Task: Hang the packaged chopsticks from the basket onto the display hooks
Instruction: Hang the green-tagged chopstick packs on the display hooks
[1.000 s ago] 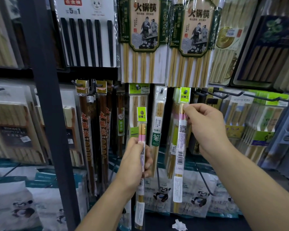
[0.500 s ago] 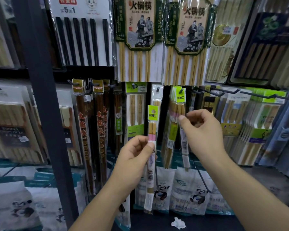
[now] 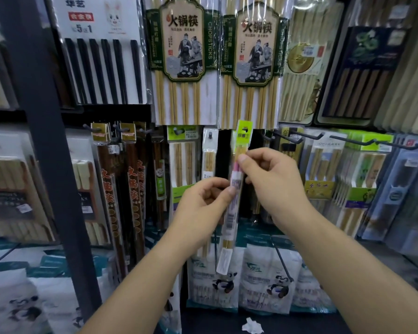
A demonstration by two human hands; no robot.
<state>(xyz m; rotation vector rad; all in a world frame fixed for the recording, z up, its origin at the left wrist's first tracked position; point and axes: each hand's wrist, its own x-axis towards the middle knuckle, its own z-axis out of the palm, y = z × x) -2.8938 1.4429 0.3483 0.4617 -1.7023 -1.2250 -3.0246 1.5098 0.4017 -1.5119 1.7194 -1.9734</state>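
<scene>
pinching pack (image 3: 229,221): left hand (image 3: 203,204), right hand (image 3: 274,186)

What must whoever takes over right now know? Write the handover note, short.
Left hand: pinches the slim chopstick pack at mid-length.
Right hand: pinches it higher, just under its green header.
Pack: tilted, header up at the hook row, right of a hung clear pack. Whether it is on a hook cannot be told.
Basket: out of view.
Left to do: seat it on the hook, release, then hang the rest.
</scene>
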